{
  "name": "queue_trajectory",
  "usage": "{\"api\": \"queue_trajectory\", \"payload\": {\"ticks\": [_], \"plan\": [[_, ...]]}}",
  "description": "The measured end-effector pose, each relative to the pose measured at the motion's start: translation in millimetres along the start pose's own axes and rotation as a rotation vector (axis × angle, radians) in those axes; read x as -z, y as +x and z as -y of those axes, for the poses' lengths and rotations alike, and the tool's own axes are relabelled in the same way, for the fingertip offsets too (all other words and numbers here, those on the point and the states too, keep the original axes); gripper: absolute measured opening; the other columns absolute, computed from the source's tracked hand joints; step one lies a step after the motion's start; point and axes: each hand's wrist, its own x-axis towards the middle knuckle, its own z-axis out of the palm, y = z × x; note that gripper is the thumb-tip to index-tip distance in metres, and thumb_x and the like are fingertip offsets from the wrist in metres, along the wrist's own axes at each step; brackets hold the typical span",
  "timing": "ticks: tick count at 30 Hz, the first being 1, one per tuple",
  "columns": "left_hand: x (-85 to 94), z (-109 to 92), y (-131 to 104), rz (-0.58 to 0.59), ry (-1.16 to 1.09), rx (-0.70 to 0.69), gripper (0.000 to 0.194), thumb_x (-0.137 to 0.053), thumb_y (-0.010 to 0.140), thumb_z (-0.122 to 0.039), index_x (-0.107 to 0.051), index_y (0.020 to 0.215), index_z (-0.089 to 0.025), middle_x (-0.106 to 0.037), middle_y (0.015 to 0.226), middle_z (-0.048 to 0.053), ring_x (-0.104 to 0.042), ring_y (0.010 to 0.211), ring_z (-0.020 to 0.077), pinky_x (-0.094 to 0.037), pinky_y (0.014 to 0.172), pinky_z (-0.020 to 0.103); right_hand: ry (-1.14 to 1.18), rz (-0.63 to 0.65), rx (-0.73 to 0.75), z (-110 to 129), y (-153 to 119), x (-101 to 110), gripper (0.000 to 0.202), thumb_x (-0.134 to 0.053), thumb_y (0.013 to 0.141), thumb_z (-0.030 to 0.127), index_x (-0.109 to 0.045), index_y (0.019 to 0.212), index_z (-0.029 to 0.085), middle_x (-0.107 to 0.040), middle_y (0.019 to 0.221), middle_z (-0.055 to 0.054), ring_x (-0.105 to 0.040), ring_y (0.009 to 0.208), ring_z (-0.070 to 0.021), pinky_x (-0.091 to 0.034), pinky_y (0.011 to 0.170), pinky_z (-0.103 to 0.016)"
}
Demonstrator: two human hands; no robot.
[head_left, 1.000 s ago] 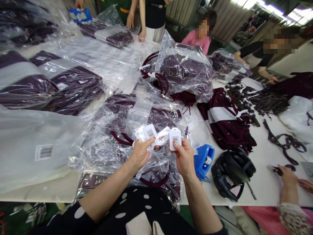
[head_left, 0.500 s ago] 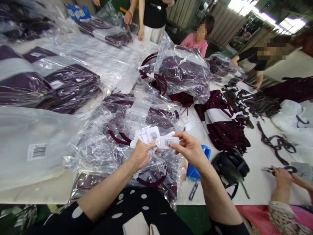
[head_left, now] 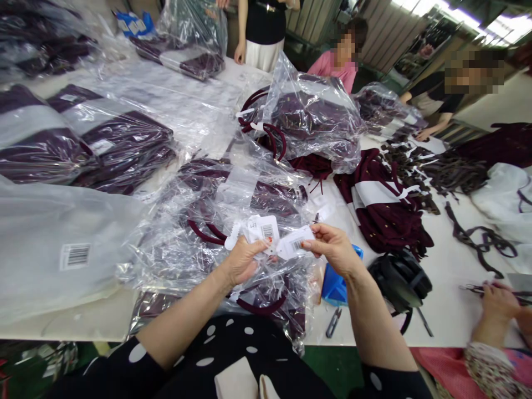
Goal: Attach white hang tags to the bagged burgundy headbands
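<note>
White barcode tags are pinched in my left hand, above a maroon garment in a clear plastic bag. My right hand grips the outer edge of another white tag, just right of the first ones. Maroon cords show through the plastic beside my left hand. Under my right wrist lies a blue holder, partly hidden by the arm.
Small snips and a black bag lie to the right. Folded maroon garments lie beyond. Bagged garments and a frosted bag are at left. Another person's hands work at far right.
The tag in my right hand has moved a little right and tilted, apart from the tags in my left. Across the table, a person's clear bag has been raised.
</note>
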Motion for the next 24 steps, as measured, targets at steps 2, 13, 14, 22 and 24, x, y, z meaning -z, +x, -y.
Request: {"api": "queue_trajectory", "payload": {"ticks": [2,13,14,22,24], "plan": [[6.9,-3,2,-0.041,-0.001,0.066,0.032,-0.074,0.061,-0.018,-0.061,0.09,-0.01,-0.067,0.08,0.011,-0.062,0.065,0.0182,-0.048,0.048,0.023,-0.033,0.08,0.026,16,-13,15,0.021,-0.077,0.058,0.025,-0.065,0.072,0.016,-0.06,0.057,0.001,-0.045,0.043,-0.0061,-0.033,0.038,-0.017],[-5.6,-5,6,0.229,0.052,0.158,0.038,-0.075,0.065,-0.032,-0.062,0.094,-0.01,-0.067,0.08,0.011,-0.062,0.067,0.0185,-0.051,0.064,0.029,-0.787,0.647,0.256,77,2,-23,0.014,-0.059,0.08,0.029,-0.064,0.087,0.017,-0.061,0.069,0.003,-0.052,0.062,-0.0091,-0.039,0.056,-0.019],[-6.0,-4,4,0.248,0.04,0.171,0.043,-0.076,0.064,-0.034,-0.061,0.098,-0.011,-0.066,0.081,0.01,-0.062,0.068,0.0177,-0.05,0.064,0.028,-0.82,0.629,0.244,72,11,-26,0.013,-0.059,0.08,0.027,-0.064,0.087,0.017,-0.06,0.07,0.003,-0.052,0.062,-0.0093,-0.038,0.057,-0.02],[4.9,-1,-2,0.289,0.043,0.212,0.058,-0.071,0.063,-0.054,-0.057,0.099,-0.012,-0.064,0.08,0.01,-0.06,0.068,0.0203,-0.051,0.059,0.034,-0.71,0.578,0.2,48,37,-28,0.013,-0.062,0.077,0.026,-0.059,0.085,0.017,-0.061,0.074,0.002,-0.055,0.067,-0.0107,-0.038,0.06,-0.021],[4.7,-2,-2,0.312,0.072,0.219,0.055,-0.073,0.062,-0.05,-0.056,0.098,-0.012,-0.063,0.082,0.011,-0.061,0.072,0.021,-0.051,0.061,0.033,-0.686,0.564,0.203,44,39,-29,0.012,-0.06,0.079,0.027,-0.059,0.084,0.017,-0.06,0.071,0.002,-0.054,0.065,-0.0108,-0.038,0.059,-0.022]]}}
